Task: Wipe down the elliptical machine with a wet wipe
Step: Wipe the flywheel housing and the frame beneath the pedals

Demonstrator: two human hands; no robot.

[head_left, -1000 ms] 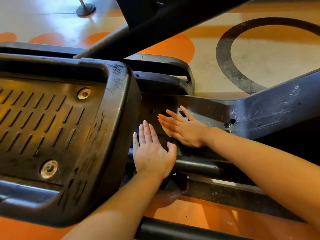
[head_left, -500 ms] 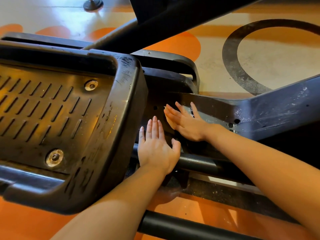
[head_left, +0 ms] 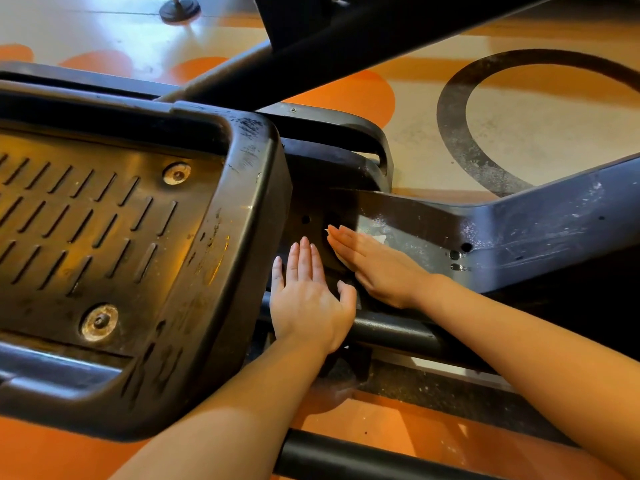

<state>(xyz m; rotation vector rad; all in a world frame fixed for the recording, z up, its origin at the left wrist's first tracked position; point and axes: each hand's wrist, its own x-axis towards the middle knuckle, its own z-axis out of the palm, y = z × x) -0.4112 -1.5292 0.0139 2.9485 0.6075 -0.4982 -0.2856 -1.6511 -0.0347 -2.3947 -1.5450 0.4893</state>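
Beside the big black slotted plastic foot pedal (head_left: 114,237), we should sweep the dusty dark metal frame arm (head_left: 519,233) firmly, right hand (head_left: 377,268) fingers straight and together pressing the white wet wipe (head_left: 379,239) peeking beyond them, left hand (head_left: 308,303) flat, bracing.

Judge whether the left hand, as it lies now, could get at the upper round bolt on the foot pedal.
Probably yes. The left hand lies open and flat just right of the foot pedal, holding nothing. Only the pedal's raised rim stands between it and the upper round bolt, whose top is uncovered.
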